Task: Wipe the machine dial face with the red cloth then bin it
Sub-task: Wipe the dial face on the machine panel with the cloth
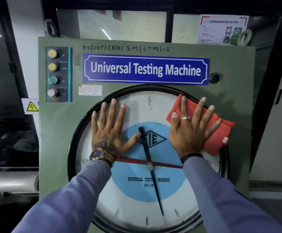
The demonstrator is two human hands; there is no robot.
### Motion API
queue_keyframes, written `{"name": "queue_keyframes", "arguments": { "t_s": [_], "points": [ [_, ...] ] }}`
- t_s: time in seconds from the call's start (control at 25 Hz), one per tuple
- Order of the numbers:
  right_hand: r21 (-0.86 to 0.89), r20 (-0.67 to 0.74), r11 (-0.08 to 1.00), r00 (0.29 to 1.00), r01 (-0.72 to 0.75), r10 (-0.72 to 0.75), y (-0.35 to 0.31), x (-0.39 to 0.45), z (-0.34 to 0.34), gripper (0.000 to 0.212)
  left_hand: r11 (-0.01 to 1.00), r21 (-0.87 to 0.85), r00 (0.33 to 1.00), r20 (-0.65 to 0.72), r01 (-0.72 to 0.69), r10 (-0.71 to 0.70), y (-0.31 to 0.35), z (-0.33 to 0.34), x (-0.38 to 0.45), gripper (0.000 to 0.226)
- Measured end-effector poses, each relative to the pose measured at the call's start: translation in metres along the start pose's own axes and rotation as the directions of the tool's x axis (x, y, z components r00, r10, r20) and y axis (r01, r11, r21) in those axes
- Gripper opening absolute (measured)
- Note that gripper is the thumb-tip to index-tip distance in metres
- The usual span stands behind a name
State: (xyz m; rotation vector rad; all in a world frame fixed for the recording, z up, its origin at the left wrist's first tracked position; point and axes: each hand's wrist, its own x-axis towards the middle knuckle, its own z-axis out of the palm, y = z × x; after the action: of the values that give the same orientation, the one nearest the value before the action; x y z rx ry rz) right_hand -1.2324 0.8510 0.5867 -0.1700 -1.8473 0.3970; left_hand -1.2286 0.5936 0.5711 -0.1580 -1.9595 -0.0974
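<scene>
Red cloth folded, pressed flat under right hand.

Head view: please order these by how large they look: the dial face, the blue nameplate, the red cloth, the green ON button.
1. dial face, largest
2. blue nameplate
3. red cloth, partly hidden under the right hand
4. green ON button, smallest

Lighting dim and even; glare streaks on the window; edges bowed by wide-angle distortion; slight softness throughout.
</scene>
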Motion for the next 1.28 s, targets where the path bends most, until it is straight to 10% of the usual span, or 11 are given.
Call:
{"name": "queue_keyframes", "arguments": {
  "t_s": [0.28,0.48,0.88,1.28],
  "points": [
    [0.082,0.09,0.836,0.831,0.543,-0.549,-0.108,0.016,0.011,0.062,0.992,-0.007,0.99,-0.048,0.13,-0.13,-0.028,0.004,-0.041,0.111],
    [0.11,0.092,0.759,0.754,0.642,-0.651,-0.118,0.01,0.012,0.062,0.987,0.018,0.987,-0.049,0.157,-0.156,-0.034,0.002,-0.055,0.111],
    [0.045,0.041,0.906,0.906,0.42,-0.422,-0.078,0.024,0.005,0.065,1.0,0.018,1.0,-0.005,0.0,0.0,-0.025,-0.006,-0.02,0.109],
    [-0.069,0.009,0.971,0.973,-0.23,0.231,0.025,-0.03,-0.015,0.064,0.998,-0.011,0.998,-0.006,-0.068,0.068,-0.001,-0.006,0.01,0.11]
  ]
}}
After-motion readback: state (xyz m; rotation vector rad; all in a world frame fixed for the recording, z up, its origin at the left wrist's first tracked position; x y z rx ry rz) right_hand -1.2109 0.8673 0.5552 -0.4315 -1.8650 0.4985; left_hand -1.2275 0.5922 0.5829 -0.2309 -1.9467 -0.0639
